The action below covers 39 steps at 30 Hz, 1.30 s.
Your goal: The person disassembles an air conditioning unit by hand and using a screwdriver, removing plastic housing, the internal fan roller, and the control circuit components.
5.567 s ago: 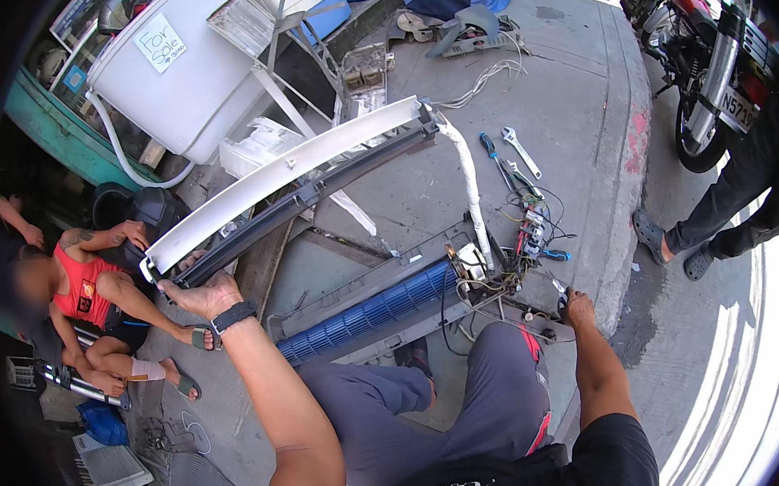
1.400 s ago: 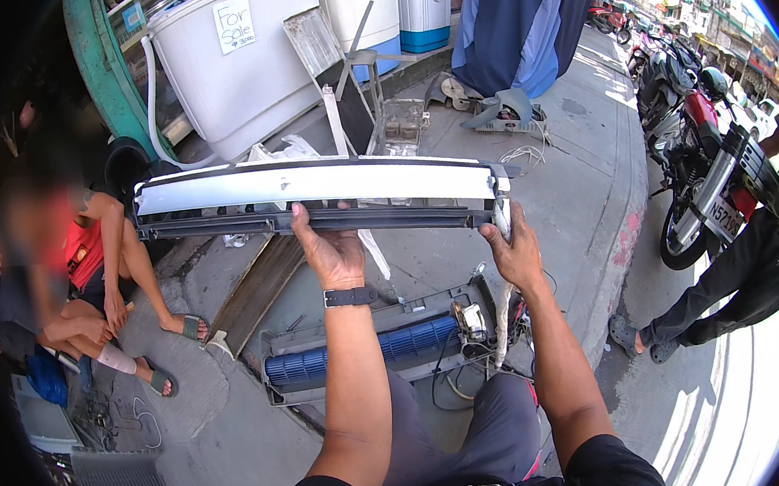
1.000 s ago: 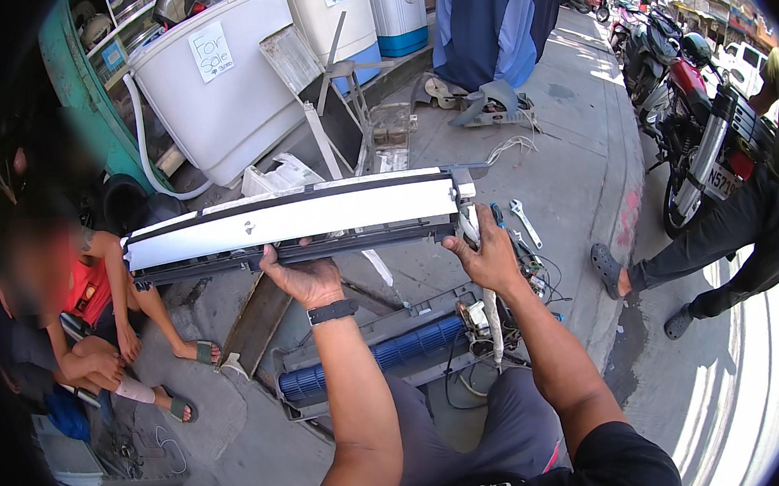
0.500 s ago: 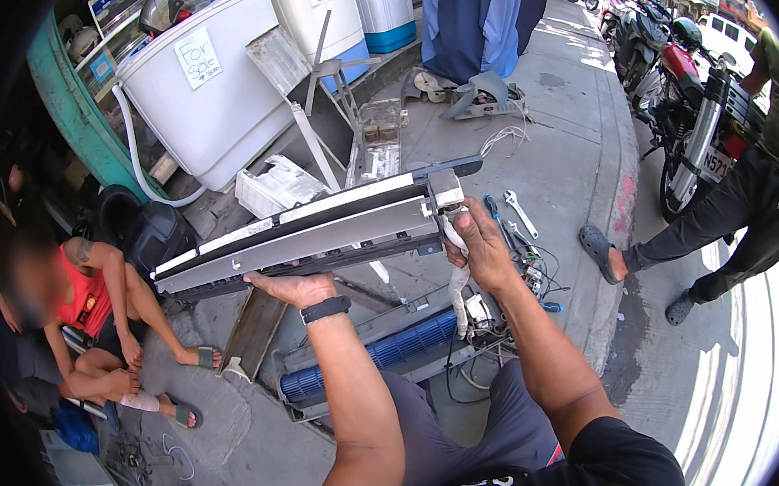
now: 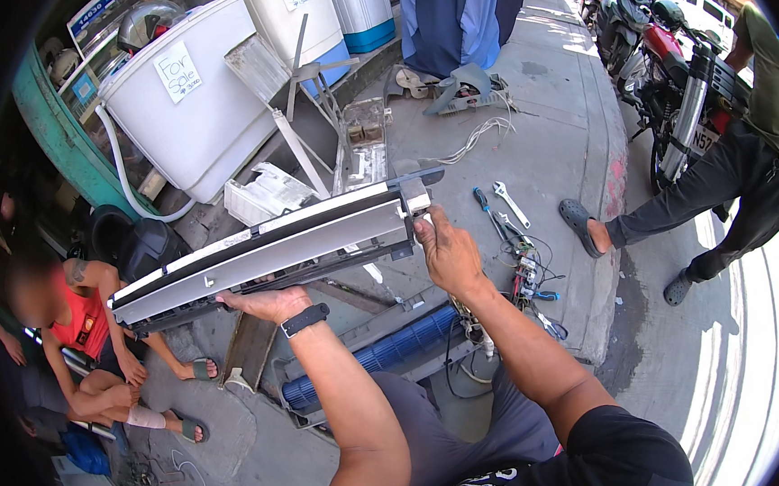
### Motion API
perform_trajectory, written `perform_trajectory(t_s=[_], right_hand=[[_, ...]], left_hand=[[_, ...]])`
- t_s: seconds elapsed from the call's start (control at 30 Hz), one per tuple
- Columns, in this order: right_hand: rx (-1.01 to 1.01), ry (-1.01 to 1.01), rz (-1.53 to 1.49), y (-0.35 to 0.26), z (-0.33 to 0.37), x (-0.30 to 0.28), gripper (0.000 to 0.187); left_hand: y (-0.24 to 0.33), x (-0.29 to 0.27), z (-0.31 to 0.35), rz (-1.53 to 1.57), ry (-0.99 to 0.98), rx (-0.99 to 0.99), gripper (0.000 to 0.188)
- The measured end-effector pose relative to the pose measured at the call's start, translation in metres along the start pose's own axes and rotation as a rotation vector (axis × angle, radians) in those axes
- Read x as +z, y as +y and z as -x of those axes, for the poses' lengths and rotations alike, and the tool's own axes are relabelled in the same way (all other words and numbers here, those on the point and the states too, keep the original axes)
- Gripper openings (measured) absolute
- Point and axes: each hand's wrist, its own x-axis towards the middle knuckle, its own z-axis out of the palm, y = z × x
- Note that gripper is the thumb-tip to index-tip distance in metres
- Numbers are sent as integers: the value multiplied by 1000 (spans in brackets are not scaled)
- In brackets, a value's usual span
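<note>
I hold a long white and grey air conditioner cover panel (image 5: pixel 273 251) up in front of me, tilted with its left end lower. My left hand (image 5: pixel 263 301), with a black wristband, grips its lower edge near the middle. My right hand (image 5: pixel 444 253) grips its right end. Below it, on the concrete, lies the opened air conditioner unit with a blue cylindrical fan (image 5: pixel 370 357) and loose wires (image 5: pixel 523 274).
A wrench (image 5: pixel 511 203) and a screwdriver (image 5: pixel 486 209) lie on the pavement. White washing machine tubs (image 5: pixel 191 112) stand at the back. A person in a red top (image 5: pixel 79 328) sits at the left. Another person stands by a motorcycle (image 5: pixel 675 69) at the right.
I lifted the panel off the unit, held it level, and it now tilts with its left end lower and its underside turned toward me.
</note>
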Motion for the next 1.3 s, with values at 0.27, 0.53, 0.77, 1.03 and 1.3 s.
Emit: perform_trajectory(t_s=[0.27, 0.53, 0.77, 1.03, 1.3], right_hand=[[-68, 49, -236, -1, 2, 3, 46], [-298, 127, -216, -43, -38, -52, 43], [-469, 175, 114, -50, -84, -90, 35], [-706, 2, 323, -22, -70, -104, 31], [-1010, -293, 450, -36, -32, -103, 31]], left_hand=[[7, 16, 23, 60, -8, -73, 78], [-42, -14, 12, 45, -128, -570, 91], [-65, -26, 17, -807, -611, -1090, 85], [1, 48, 102, -875, -950, 389, 53], [9, 46, 104, -845, -1363, -62, 52]])
